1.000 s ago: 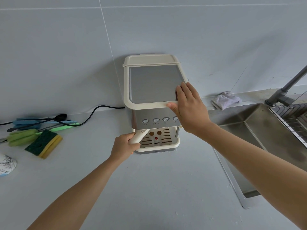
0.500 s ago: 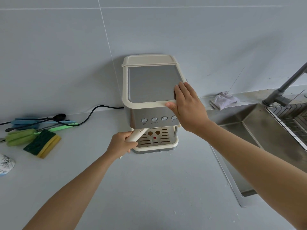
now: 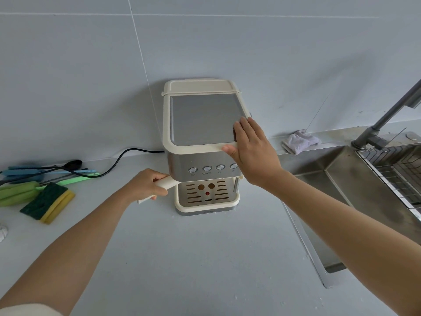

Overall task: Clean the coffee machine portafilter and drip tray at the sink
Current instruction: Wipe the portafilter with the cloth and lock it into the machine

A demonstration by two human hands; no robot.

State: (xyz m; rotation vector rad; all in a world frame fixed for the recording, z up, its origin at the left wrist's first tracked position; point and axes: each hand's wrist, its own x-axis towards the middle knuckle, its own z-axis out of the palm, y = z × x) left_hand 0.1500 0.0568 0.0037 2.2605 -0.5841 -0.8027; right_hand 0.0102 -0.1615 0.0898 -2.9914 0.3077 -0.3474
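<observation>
Under the front of the coffee machine, the left hand gripped the portafilter handle, angled left; the right hand pressed flat on top; a steady twist against that brace should free it; the drip tray sat in the base.

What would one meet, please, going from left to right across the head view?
A green brush → green-and-yellow sponge → left hand gripping the portafilter handle → coffee machine → grey cloth → faucet.
</observation>
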